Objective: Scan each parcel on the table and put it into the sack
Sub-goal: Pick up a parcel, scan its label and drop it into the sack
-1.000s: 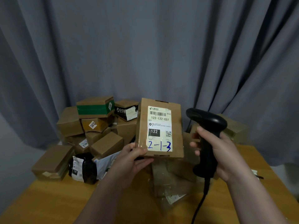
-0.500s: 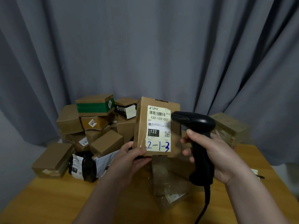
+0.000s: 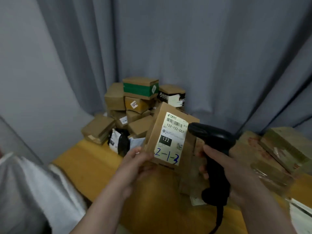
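Wooden table (image 3: 94,168) under piled cardboard boxes (image 3: 135,123), perhaps a black pouch (image 3: 119,142).

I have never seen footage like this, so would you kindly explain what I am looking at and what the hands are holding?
There is no machine here: a person works with bare hands, and the single picture comes from a camera worn on the head, looking forward and down. The left hand holds a cardboard parcel up, its white label, marked 122-122-C07 and 2-1-3, facing the camera. The right hand grips a black corded scanner, whose head sits beside that label. Behind, on the wooden table, lie a pile of cardboard boxes and a black-and-white bag; more wrapped parcels lie at the picture's right. A grey curtain hangs behind. The blurred whitish material at lower left may be the sack.
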